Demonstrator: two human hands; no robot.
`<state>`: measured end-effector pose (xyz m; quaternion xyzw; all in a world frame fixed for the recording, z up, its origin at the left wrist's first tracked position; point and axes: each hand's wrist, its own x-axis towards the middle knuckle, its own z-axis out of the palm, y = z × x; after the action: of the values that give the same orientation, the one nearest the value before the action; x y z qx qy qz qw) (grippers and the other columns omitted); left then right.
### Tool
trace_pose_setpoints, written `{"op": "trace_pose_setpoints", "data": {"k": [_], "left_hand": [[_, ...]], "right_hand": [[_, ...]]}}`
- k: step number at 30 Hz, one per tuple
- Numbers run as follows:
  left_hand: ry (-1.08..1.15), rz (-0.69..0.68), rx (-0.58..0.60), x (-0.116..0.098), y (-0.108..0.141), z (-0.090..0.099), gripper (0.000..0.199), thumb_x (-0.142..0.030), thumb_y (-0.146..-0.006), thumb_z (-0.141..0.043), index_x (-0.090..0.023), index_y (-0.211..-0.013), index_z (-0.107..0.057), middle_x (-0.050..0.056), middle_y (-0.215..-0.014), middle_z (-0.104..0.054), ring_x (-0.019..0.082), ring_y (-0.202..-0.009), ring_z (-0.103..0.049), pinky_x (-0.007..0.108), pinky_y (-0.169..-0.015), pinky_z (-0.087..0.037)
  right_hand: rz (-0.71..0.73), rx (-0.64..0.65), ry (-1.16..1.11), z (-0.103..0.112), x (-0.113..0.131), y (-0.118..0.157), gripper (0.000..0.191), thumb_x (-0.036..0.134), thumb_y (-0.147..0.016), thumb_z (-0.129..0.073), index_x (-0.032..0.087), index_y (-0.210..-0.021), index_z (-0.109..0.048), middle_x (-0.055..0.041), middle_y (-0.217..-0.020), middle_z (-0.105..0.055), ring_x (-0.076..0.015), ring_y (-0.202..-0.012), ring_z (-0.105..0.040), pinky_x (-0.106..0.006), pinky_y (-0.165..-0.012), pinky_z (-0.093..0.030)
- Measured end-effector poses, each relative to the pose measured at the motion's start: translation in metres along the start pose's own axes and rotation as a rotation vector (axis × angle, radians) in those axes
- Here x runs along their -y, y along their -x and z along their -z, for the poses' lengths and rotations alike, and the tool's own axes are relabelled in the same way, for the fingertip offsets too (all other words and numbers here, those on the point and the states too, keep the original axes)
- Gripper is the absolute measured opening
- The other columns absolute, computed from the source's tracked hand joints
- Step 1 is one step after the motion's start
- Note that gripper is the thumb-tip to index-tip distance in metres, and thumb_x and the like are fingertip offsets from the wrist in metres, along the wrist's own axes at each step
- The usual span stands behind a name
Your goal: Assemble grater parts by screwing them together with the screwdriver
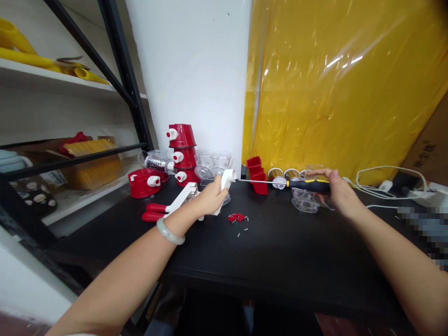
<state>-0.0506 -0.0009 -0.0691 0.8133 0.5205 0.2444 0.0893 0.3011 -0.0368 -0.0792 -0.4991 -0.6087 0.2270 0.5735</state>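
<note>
My left hand (pixel 211 196) is closed around a white plastic part (pixel 229 175) with a round opening at its top end. In my right hand (pixel 341 193) is a screwdriver (pixel 308 185) with a black and yellow handle, held level. Its long shaft points left and the tip meets the round end of the white part; how deep it sits is hidden. Below lie small red pieces (pixel 237 217) and a few tiny screws (pixel 246 229) on the black table (pixel 280 261). Left of my left hand are white handles with red grips (pixel 154 212).
Red grater bodies (pixel 182 158) are stacked at the back left, beside clear plastic cups (pixel 213 163). Red hoppers (pixel 257 175), metal grater drums (pixel 278 177) and clear parts (pixel 304 200) stand behind. White cables (pixel 388 184) lie right; a shelf rack (pixel 122 60) stands left.
</note>
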Motion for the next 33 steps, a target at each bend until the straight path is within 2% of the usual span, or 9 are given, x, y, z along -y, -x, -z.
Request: {"op": "trace_pose_setpoints", "data": {"k": [3,8,12,16,19,22,25,29,33], "left_hand": [[0.009,0.019,0.002,0.0,0.0,0.0,0.026,-0.039,-0.092,-0.033,-0.018,-0.105,-0.04,0.01,-0.085,-0.061,0.026,-0.078,-0.061,0.036,-0.07,-0.043],[0.015,0.03,-0.006,-0.001,0.001,0.002,0.027,-0.039,-0.092,-0.032,-0.018,-0.108,-0.04,0.009,-0.085,-0.061,0.026,-0.078,-0.061,0.035,-0.07,-0.042],[-0.009,0.0,0.023,-0.003,0.001,0.001,0.026,-0.038,-0.093,-0.031,-0.017,-0.106,-0.039,0.011,-0.087,-0.062,0.026,-0.079,-0.061,0.035,-0.07,-0.042],[-0.018,-0.006,0.038,-0.002,0.001,0.001,0.026,-0.038,-0.093,-0.031,-0.017,-0.105,-0.039,0.011,-0.087,-0.062,0.026,-0.078,-0.061,0.036,-0.069,-0.041],[-0.014,0.002,0.029,-0.002,0.001,0.001,0.027,-0.039,-0.093,-0.031,-0.017,-0.106,-0.039,0.011,-0.087,-0.062,0.026,-0.078,-0.061,0.036,-0.069,-0.041],[-0.023,0.01,0.029,-0.002,0.001,0.001,0.028,-0.039,-0.093,-0.03,-0.017,-0.107,-0.039,0.012,-0.088,-0.062,0.026,-0.079,-0.06,0.035,-0.07,-0.041],[-0.032,0.006,0.039,-0.001,0.0,0.0,0.028,-0.04,-0.093,-0.03,-0.017,-0.107,-0.038,0.012,-0.089,-0.062,0.026,-0.078,-0.061,0.036,-0.071,-0.042],[-0.027,-0.003,0.042,0.001,0.0,-0.001,0.029,-0.04,-0.093,-0.03,-0.016,-0.107,-0.039,0.011,-0.088,-0.062,0.026,-0.077,-0.061,0.035,-0.07,-0.042],[-0.022,0.001,0.009,0.001,0.0,-0.001,0.029,-0.038,-0.092,-0.031,-0.016,-0.109,-0.04,0.011,-0.087,-0.063,0.026,-0.078,-0.061,0.035,-0.069,-0.042]], "right_hand": [[0.027,-0.011,0.083,-0.001,0.005,0.002,0.047,0.067,-0.084,-0.049,0.025,-0.099,-0.062,-0.0005,-0.075,-0.056,-0.0128,-0.054,-0.049,-0.026,-0.047,-0.045],[0.126,0.016,-0.112,0.0,-0.004,-0.003,0.051,0.043,-0.07,-0.078,0.033,-0.114,-0.054,0.0017,-0.105,-0.055,-0.014,-0.09,-0.059,-0.026,-0.079,-0.053],[0.058,-0.015,-0.294,0.0,-0.005,-0.004,0.039,0.057,-0.079,-0.064,0.03,-0.105,-0.056,-0.0002,-0.092,-0.057,-0.0165,-0.077,-0.061,-0.029,-0.062,-0.054],[-0.027,-0.068,-0.025,0.0,0.0,-0.002,0.043,0.064,-0.087,-0.047,0.025,-0.101,-0.059,0.003,-0.061,-0.049,-0.0121,-0.042,-0.044,-0.024,-0.038,-0.036],[0.059,-0.078,-0.034,0.001,-0.002,-0.003,0.037,0.052,-0.079,-0.067,0.028,-0.105,-0.057,0.0012,-0.084,-0.057,-0.0126,-0.061,-0.056,-0.025,-0.053,-0.049],[0.117,-0.028,-0.194,0.002,-0.006,-0.004,0.049,0.041,-0.068,-0.078,0.033,-0.109,-0.053,0.0014,-0.105,-0.056,-0.0159,-0.09,-0.061,-0.028,-0.075,-0.054],[0.075,-0.009,-0.256,0.001,-0.004,-0.004,0.036,0.055,-0.079,-0.063,0.029,-0.102,-0.055,-0.0005,-0.096,-0.057,-0.0161,-0.077,-0.062,-0.029,-0.063,-0.054],[-0.018,-0.037,-0.022,0.0,0.002,-0.002,0.04,0.062,-0.085,-0.051,0.025,-0.097,-0.059,0.0022,-0.065,-0.051,-0.011,-0.043,-0.044,-0.024,-0.039,-0.037],[0.069,-0.016,-0.147,0.003,-0.004,-0.003,0.042,0.042,-0.07,-0.076,0.031,-0.106,-0.057,0.0005,-0.099,-0.061,-0.0146,-0.08,-0.061,-0.026,-0.069,-0.053]]}}
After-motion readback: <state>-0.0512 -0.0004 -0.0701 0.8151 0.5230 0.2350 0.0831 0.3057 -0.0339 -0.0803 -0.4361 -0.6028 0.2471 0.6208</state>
